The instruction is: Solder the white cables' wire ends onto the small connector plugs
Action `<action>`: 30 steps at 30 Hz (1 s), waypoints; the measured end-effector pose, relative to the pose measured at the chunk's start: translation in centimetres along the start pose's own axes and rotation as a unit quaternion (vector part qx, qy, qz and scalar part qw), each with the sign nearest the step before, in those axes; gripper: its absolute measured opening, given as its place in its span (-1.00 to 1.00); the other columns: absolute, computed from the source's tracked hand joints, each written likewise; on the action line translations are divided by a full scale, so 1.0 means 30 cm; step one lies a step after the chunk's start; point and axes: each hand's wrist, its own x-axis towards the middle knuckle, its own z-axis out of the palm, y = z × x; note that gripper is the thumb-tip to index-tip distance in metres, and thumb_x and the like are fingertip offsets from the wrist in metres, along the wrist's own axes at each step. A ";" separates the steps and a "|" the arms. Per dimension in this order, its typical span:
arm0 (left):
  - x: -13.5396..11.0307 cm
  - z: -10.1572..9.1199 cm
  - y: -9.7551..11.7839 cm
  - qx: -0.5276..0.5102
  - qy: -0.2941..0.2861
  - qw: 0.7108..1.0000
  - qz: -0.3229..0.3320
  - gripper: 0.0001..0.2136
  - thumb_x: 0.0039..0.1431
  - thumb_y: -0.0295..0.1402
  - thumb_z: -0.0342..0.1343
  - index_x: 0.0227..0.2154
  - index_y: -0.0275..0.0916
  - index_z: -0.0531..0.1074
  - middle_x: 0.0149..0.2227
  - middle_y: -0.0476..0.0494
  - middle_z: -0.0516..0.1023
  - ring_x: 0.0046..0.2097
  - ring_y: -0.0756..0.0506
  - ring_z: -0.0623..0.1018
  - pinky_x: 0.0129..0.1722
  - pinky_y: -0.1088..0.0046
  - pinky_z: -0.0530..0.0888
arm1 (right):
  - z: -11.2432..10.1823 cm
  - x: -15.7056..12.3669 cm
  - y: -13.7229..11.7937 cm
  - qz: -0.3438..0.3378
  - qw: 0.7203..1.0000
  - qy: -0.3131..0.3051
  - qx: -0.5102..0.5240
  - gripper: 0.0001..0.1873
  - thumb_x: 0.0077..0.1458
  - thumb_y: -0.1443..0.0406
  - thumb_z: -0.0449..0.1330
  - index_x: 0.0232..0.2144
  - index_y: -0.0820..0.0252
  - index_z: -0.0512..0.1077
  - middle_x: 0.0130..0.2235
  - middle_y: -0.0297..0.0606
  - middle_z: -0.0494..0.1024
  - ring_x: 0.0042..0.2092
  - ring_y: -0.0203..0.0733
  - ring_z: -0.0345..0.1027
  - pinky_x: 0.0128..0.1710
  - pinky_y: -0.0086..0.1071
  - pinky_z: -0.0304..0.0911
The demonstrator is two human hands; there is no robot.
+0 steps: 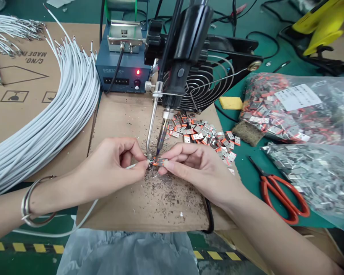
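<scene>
My left hand (114, 162) pinches the end of a thin white wire (86, 217) that trails back under my wrist. My right hand (195, 164) pinches a small orange-and-silver connector (159, 161). Wire end and connector meet just under the tip of a fixed soldering iron (161, 135) with a solder feed tube (151, 126) beside it. Both hands rest over a cardboard sheet (149, 198) speckled with solder bits.
A pile of loose connectors (202, 133) lies right of the iron. A bundle of white wires (60, 114) curves at left. Behind stand a soldering station (123, 68) and a fan (206, 84). Red-handled scissors (281, 194) and bags of parts (298, 110) lie at right.
</scene>
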 end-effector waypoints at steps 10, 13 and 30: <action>0.005 0.004 -0.013 -0.018 -0.008 1.000 0.014 -0.91 -0.06 -0.40 0.11 -0.60 -0.25 0.37 -0.71 0.17 0.12 -0.65 0.12 0.13 -0.69 0.64 0.10 | -0.001 0.003 0.003 -0.005 1.000 -0.006 0.005 -0.90 -0.15 0.38 0.34 -0.49 0.18 0.49 -0.54 -0.36 0.59 -0.47 -0.36 0.47 -0.43 -0.55 0.35; 0.005 0.003 -0.018 -0.005 -0.007 1.000 0.014 -0.92 -0.06 -0.41 0.11 -0.59 -0.24 0.38 -0.71 0.17 0.13 -0.65 0.12 0.13 -0.70 0.64 0.09 | -0.002 0.003 0.003 0.000 1.000 0.001 -0.007 -0.90 -0.18 0.38 0.35 -0.50 0.19 0.49 -0.54 -0.35 0.58 -0.47 -0.35 0.47 -0.43 -0.53 0.35; 0.003 0.005 -0.025 -0.012 -0.009 0.999 0.030 -0.94 -0.04 -0.42 0.11 -0.57 -0.23 0.38 -0.70 0.17 0.14 -0.63 0.11 0.15 -0.68 0.63 0.10 | -0.008 0.001 0.007 -0.004 1.000 -0.013 0.001 -0.93 -0.10 0.34 0.33 -0.47 0.19 0.50 -0.52 -0.35 0.60 -0.46 -0.38 0.48 -0.41 -0.58 0.35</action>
